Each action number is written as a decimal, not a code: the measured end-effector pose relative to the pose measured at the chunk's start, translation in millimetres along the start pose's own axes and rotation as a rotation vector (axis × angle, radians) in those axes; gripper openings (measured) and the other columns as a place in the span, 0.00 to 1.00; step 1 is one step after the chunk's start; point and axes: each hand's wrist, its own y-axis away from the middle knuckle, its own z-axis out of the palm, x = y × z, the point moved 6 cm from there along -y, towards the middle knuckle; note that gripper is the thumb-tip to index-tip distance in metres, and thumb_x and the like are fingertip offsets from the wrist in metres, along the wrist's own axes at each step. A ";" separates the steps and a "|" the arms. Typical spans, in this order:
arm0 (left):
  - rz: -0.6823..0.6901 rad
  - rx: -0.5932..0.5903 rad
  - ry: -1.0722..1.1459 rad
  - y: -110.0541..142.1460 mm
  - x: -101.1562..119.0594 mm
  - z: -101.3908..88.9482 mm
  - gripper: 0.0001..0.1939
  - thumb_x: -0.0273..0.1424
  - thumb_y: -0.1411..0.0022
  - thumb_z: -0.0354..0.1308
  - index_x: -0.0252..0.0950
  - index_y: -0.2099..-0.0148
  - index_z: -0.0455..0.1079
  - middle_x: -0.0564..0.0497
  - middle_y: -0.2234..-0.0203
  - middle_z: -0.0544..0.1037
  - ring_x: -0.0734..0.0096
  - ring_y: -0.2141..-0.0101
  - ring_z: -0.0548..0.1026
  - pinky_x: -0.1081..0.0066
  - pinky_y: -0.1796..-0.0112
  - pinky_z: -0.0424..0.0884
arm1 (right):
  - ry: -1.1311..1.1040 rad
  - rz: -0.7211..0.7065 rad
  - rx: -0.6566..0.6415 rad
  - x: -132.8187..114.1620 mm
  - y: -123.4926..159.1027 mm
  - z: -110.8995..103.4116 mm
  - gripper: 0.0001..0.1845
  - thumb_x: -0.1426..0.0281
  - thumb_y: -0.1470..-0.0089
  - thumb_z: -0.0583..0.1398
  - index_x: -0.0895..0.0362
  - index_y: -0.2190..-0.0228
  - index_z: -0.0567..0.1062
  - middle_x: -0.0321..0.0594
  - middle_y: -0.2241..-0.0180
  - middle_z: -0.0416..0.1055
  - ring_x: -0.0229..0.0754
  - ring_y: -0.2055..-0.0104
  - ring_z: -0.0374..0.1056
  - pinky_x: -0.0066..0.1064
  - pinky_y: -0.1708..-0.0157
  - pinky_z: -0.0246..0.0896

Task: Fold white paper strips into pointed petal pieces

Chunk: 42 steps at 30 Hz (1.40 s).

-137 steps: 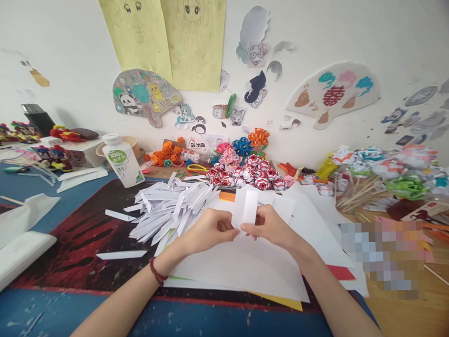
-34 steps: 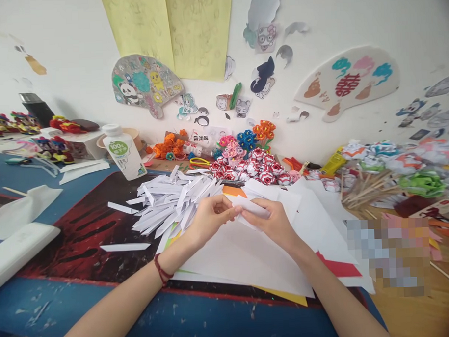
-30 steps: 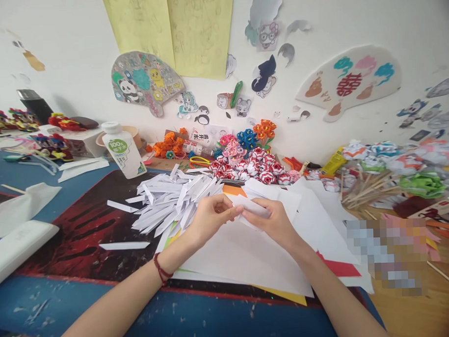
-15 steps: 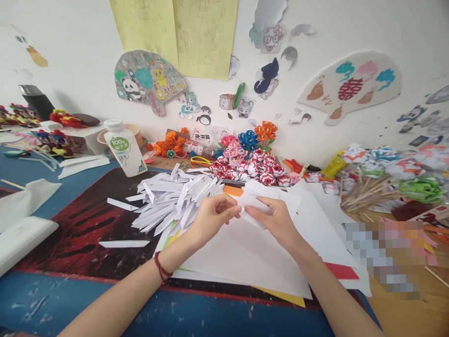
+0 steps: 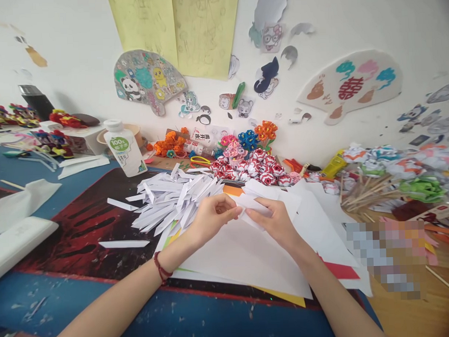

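Observation:
My left hand and my right hand meet over a stack of white paper sheets. Both pinch a small folded white paper strip between fingers and thumbs; the strip lies nearly flat, pointing right and away. A red cord sits on my left wrist. Just to the left of my left hand lies a heap of folded white paper strips on the dark red mat.
A white bottle with a green label stands at the back left. Red-and-white paper roses and coloured paper flowers line the wall. Sticks and paper blooms crowd the right. A white box lies at the left edge.
The paper strip, held upright 4.6 s ago, is now folded down and flat between my fingers. Over the last second my hands hardly moved.

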 end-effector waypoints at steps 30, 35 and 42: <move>0.035 -0.025 0.067 -0.2 4.3 -1.6 0.15 0.40 0.43 0.61 0.31 0.67 0.70 0.49 0.75 0.75 0.75 0.74 0.70 0.77 0.75 0.64 | -0.047 0.041 -0.070 5.1 2.4 0.5 0.18 0.58 0.48 0.61 0.60 0.78 0.70 0.33 0.79 0.59 0.35 0.74 0.55 0.27 0.76 0.49; 0.027 -0.017 0.040 0.7 2.7 -0.7 0.16 0.41 0.43 0.61 0.31 0.68 0.70 0.49 0.76 0.76 0.74 0.74 0.71 0.77 0.75 0.64 | -0.066 0.049 -0.081 6.6 2.9 1.3 0.18 0.57 0.48 0.60 0.60 0.77 0.71 0.33 0.79 0.59 0.35 0.74 0.55 0.27 0.76 0.49; 0.045 0.016 0.008 3.5 3.8 0.7 0.16 0.42 0.42 0.59 0.32 0.69 0.70 0.49 0.76 0.75 0.75 0.75 0.71 0.76 0.75 0.64 | -0.103 0.027 -0.091 1.6 1.9 2.2 0.17 0.60 0.47 0.61 0.60 0.79 0.70 0.32 0.79 0.58 0.34 0.75 0.53 0.27 0.76 0.47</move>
